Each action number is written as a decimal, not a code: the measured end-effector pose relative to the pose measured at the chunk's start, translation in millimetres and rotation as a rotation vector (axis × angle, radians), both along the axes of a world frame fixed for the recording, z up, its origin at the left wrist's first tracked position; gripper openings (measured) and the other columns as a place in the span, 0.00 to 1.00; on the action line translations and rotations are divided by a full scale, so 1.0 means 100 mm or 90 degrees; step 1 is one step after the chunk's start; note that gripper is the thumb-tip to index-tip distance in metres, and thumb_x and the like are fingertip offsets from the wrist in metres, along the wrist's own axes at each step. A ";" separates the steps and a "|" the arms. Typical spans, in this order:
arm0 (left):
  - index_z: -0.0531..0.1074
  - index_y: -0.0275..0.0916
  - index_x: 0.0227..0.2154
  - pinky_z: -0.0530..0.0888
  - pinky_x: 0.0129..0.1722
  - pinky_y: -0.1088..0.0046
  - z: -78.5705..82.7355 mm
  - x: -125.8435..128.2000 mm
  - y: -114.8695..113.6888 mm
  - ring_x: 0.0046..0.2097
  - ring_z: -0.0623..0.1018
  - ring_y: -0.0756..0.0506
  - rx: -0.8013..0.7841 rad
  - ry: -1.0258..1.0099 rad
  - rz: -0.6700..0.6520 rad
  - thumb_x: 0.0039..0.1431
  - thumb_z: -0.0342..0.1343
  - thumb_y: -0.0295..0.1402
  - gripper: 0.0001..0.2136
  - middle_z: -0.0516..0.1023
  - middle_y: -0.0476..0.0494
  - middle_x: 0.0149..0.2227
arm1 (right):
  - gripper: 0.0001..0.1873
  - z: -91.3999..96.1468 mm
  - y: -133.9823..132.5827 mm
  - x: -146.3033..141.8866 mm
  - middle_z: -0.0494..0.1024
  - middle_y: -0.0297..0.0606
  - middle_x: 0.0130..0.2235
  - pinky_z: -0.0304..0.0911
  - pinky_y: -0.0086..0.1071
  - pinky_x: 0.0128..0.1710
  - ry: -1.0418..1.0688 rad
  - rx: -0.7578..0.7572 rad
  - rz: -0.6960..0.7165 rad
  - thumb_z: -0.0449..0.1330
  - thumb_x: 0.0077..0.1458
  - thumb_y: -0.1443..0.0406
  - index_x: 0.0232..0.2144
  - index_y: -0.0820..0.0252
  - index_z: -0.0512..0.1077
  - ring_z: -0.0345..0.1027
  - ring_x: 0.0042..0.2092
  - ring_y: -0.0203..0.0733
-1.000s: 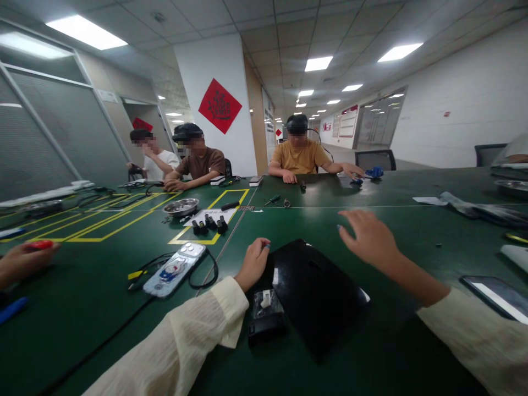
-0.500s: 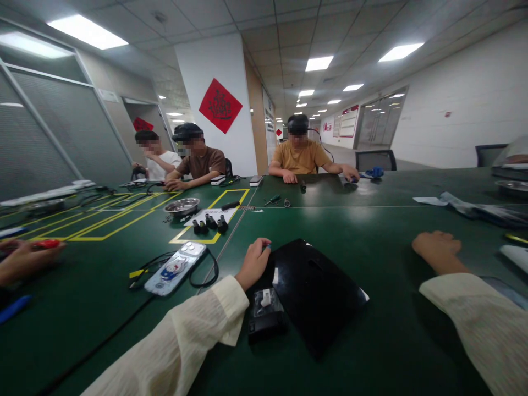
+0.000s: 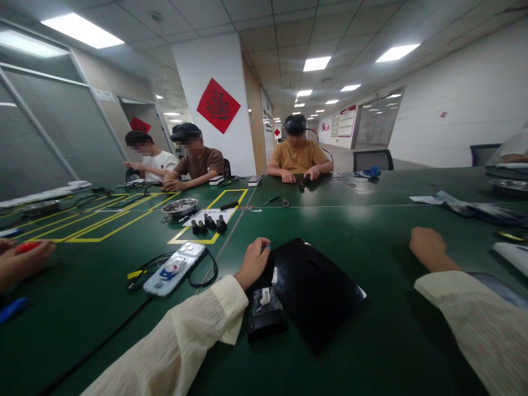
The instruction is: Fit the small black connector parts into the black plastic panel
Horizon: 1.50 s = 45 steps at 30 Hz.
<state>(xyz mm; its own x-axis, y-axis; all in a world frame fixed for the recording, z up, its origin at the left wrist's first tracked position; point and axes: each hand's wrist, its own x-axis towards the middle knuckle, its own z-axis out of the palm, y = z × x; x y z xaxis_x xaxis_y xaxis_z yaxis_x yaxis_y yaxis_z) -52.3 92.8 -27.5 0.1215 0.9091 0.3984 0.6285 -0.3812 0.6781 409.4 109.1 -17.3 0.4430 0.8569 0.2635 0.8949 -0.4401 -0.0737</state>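
My left hand (image 3: 253,263) rests on the table by the upper left corner of a glossy black panel (image 3: 317,294). Its fingers are curled in, with a small bluish bit at the fingertips that I cannot make out. Below that hand lie a small clear plastic bag (image 3: 263,302) with a white piece in it and a black block-shaped part (image 3: 266,325), both beside the panel. My right hand (image 3: 429,248) is off to the right, apart from the panel, closed in a loose fist on the table, with nothing showing in it.
A phone (image 3: 175,269) lies among black cables on the left. Farther off are several black cylindrical parts (image 3: 209,223) and a metal bowl (image 3: 180,207). A co-worker's hand (image 3: 31,264) holds something red at the left edge. Other people sit across the green table (image 3: 371,341).
My right hand's fingers are curled more tightly. My left hand stays in place. The person opposite has drawn one arm inward to a dark object, and the co-worker's hand at left has shifted left.
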 end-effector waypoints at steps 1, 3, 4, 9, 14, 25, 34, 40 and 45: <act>0.66 0.38 0.35 0.64 0.44 0.68 -0.01 0.00 0.01 0.42 0.69 0.45 0.001 0.004 -0.002 0.53 0.45 0.28 0.07 0.71 0.44 0.37 | 0.14 0.02 -0.02 -0.05 0.70 0.44 0.42 0.64 0.36 0.38 0.004 -0.021 0.005 0.55 0.54 0.63 0.42 0.66 0.67 0.67 0.41 0.41; 0.65 0.38 0.35 0.64 0.43 0.68 -0.01 0.00 0.01 0.42 0.69 0.45 0.002 0.009 -0.004 0.53 0.45 0.28 0.07 0.71 0.44 0.37 | 0.10 0.05 -0.06 -0.20 0.72 0.49 0.40 0.64 0.37 0.36 0.009 -0.059 0.031 0.53 0.55 0.67 0.38 0.68 0.70 0.68 0.41 0.45; 0.65 0.38 0.35 0.64 0.43 0.68 -0.01 0.00 0.01 0.42 0.69 0.45 0.001 0.009 -0.004 0.53 0.45 0.28 0.07 0.70 0.44 0.37 | 0.10 0.07 -0.07 -0.30 0.73 0.54 0.37 0.63 0.38 0.34 0.004 -0.059 0.058 0.52 0.54 0.70 0.33 0.71 0.73 0.68 0.40 0.50; 0.65 0.38 0.35 0.64 0.44 0.68 0.01 0.02 0.00 0.42 0.69 0.45 -0.004 0.017 -0.004 0.53 0.45 0.28 0.07 0.70 0.44 0.37 | 0.17 0.06 -0.15 -0.96 0.73 0.48 0.44 0.61 0.39 0.40 -0.003 0.033 0.272 0.47 0.55 0.67 0.42 0.63 0.71 0.65 0.46 0.50; 0.64 0.37 0.36 0.64 0.45 0.68 0.01 0.02 0.00 0.43 0.69 0.45 0.005 0.041 -0.004 0.53 0.45 0.28 0.08 0.71 0.44 0.37 | 0.15 -0.04 -0.22 -1.61 0.75 0.38 0.42 0.60 0.33 0.44 0.057 0.104 0.437 0.50 0.54 0.63 0.40 0.55 0.73 0.65 0.46 0.42; 0.64 0.38 0.36 0.66 0.46 0.66 0.04 -0.01 0.03 0.43 0.70 0.45 -0.011 0.041 -0.014 0.52 0.45 0.34 0.10 0.70 0.44 0.38 | 0.12 -0.13 -0.25 -1.84 0.77 0.37 0.37 0.58 0.34 0.45 0.188 0.165 0.569 0.54 0.50 0.69 0.36 0.58 0.75 0.63 0.45 0.41; 0.63 0.37 0.37 0.69 0.40 0.66 0.18 -0.01 0.03 0.41 0.71 0.43 -0.097 0.059 -0.003 0.46 0.45 0.43 0.17 0.70 0.42 0.38 | 0.12 -0.05 -0.22 -1.84 0.77 0.37 0.37 0.57 0.31 0.43 0.192 0.140 0.583 0.54 0.51 0.70 0.37 0.58 0.75 0.63 0.44 0.38; 0.61 0.36 0.40 0.70 0.37 0.68 0.25 0.01 0.01 0.40 0.70 0.43 -0.167 0.090 0.024 0.45 0.45 0.44 0.21 0.70 0.43 0.40 | 0.13 -0.04 -0.19 -1.84 0.77 0.36 0.38 0.57 0.32 0.43 0.199 0.127 0.600 0.53 0.52 0.71 0.37 0.59 0.74 0.62 0.43 0.39; 0.60 0.37 0.40 0.67 0.42 0.68 0.26 0.01 0.00 0.42 0.69 0.44 -0.190 0.100 0.040 0.45 0.45 0.45 0.21 0.68 0.43 0.41 | 0.13 -0.05 -0.18 -1.85 0.77 0.36 0.38 0.56 0.32 0.44 0.221 0.122 0.609 0.52 0.53 0.71 0.37 0.59 0.74 0.62 0.43 0.38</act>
<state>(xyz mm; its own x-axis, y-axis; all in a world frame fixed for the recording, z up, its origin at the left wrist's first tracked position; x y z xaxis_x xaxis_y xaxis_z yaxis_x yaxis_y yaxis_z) -51.7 93.2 -1.6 0.1009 0.9904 0.0947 0.7497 -0.1382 0.6471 224.0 91.1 -22.4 -0.3229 0.8477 0.4208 0.7806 0.4900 -0.3882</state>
